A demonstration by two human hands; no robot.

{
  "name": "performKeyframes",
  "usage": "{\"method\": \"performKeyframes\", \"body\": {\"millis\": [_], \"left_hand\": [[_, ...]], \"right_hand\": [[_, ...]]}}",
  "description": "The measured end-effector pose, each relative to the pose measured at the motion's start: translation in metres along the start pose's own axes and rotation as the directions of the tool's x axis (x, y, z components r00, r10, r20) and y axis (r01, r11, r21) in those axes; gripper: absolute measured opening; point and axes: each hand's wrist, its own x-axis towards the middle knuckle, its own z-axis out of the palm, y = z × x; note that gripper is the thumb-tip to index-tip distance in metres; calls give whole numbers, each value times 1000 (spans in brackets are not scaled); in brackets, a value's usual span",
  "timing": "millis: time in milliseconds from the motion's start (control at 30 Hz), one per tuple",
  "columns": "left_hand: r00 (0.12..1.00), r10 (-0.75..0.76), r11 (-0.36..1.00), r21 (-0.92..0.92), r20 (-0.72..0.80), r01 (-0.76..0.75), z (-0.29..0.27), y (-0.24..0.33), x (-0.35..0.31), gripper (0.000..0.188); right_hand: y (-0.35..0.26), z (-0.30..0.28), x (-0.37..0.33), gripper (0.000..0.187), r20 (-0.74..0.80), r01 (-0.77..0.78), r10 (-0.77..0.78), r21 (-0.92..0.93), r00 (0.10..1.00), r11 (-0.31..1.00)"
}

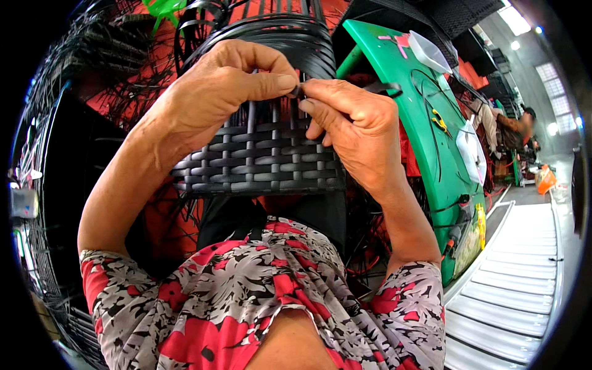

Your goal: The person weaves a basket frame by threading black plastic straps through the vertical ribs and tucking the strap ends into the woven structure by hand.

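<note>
Both hands meet above a partly woven panel (259,157) of flat black plastic strips that lies over my lap. My left hand (237,77) is closed in a pinch, thumb against forefinger, at the end of a black strip (297,91). From the right, my right hand (354,117) pinches the same small dark piece with thumb and forefinger. Its other fingers curl beneath. The near part of the panel shows a tight over-and-under weave. Beyond my hands, long loose strips (277,37) arch across the frame. Fingers hide most of the held piece.
On the right stands a green table (425,123) with yellow-handled pliers (439,122), a white tray (430,50) and loose strips. A white slatted frame (509,271) lies at lower right. Black strip scraps (139,80) cover the red floor at left. Another person (515,129) sits far right.
</note>
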Motion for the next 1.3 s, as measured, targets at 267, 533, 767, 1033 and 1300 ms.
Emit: {"method": "performKeyframes", "body": {"millis": [267,533,767,1033,1300], "left_hand": [[974,225,766,620,-9,-171,7,-35,2,16],[995,50,623,776,88,-100,8,-45,2,23],[997,-11,826,563,71,-31,5,-40,9,21],[998,22,961,278,-60,-5,-8,-29,-9,17],[973,229,794,581,-14,-179,4,-50,-4,19]], "right_hand": [[0,-25,5,11,-68,-185,185,-2,980,983],[-15,-34,32,10,514,392,-13,-638,858,663],[2,-17,33,8,470,389,-112,-546,875,742],[-4,-16,29,19,203,57,5,-296,979,953],[-8,-20,18,12,115,42,-9,-290,993,956]]}}
